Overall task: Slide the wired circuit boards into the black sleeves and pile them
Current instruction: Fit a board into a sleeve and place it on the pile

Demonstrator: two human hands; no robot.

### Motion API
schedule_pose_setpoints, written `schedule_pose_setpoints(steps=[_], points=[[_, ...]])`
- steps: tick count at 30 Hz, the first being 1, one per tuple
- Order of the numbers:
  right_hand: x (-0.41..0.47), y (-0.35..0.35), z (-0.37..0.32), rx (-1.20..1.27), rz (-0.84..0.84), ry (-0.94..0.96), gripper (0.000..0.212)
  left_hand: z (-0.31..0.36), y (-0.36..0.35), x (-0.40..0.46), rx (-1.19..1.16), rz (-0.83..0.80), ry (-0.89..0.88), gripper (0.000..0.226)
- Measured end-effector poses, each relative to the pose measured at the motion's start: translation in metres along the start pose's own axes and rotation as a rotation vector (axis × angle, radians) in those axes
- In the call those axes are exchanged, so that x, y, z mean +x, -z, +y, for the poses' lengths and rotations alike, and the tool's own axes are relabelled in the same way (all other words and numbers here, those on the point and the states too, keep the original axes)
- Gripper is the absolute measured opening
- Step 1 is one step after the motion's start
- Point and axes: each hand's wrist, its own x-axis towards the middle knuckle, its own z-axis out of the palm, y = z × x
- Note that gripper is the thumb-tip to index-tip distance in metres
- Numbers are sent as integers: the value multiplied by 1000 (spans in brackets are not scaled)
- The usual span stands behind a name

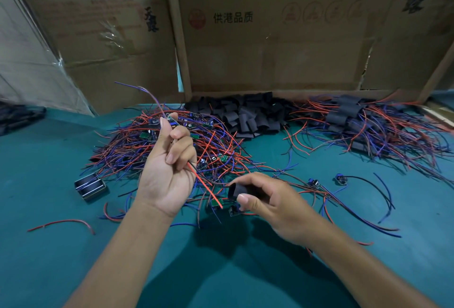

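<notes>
Left hand (pixel 169 160) curled round a wired circuit board (pixel 172 121) at its fingertips, right hand (pixel 265 199) pinching a black sleeve (pixel 237 191) just below-right of it

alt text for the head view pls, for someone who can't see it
Over a green table, the left hand holds up a wired circuit board while the right hand grips an open black sleeve. Behind lie tangled wired boards, empty sleeves and finished pieces.

Left hand (pixel 167 167) raised, pinches wired circuit board (pixel 172 121), red wire (pixel 205 185) hanging below. Right hand (pixel 265 199) grips black sleeve (pixel 235 191) over green table (pixel 49 150). Sleeved pile (pixel 356 121) far right.
</notes>
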Motion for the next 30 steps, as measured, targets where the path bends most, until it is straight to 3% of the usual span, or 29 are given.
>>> schedule_pose_setpoints(steps=[6,13,23,30], points=[[-1,-1,-1,-28,0,81,28,-1,-1,0,-21,34,-16,29],[-3,-2,-9,24,-88,125,34,-1,1,3,124,87,-84,23],[-3,-2,-10,116,-120,84,42,2,7,6,300,88,-206,13],[-4,-3,-8,127,-90,32,35,3,0,1,445,45,-321,11]])
